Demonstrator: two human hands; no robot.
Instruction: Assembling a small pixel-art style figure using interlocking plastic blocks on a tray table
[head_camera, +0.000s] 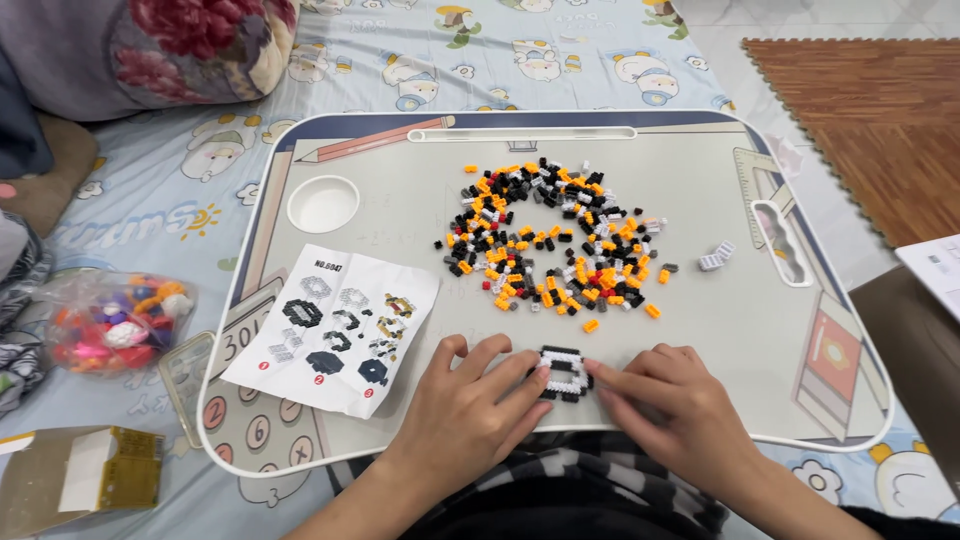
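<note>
A clear plastic bag (112, 322) lies on the bed sheet (190, 200) off the left edge of the lap tray (760, 350), stuffed with bright mixed pieces. Nearer the person, an opened cardboard box (75, 478) sits on the sheet; what it holds cannot be told. The tray's round cup well (323, 204) shows nothing but white inside, and the long slot (520, 134) along its far rim is bare.

On the tray's near edge sits the small black-and-white brick build (562, 372), right between the two hands. The left hand (465, 410) lies flat beside it, fingers (520, 385) spread slightly, with the tips touching the build's left side. The right hand (675, 400) presses in from the other side, fingers (620, 378) close together, touching its right edge. Neither hand lifts it.

Beyond the build, mid-tray, spreads the loose pile of tiny bricks (550, 240) in black, orange, white and grey, with a few red. A pair of grey bricks (716, 256) lies apart toward the tray's right handle cutout (783, 243). The instruction sheet (335, 328) lies left of the build, just beside the left hand. Bare tray surface stretches right of the right hand.
</note>
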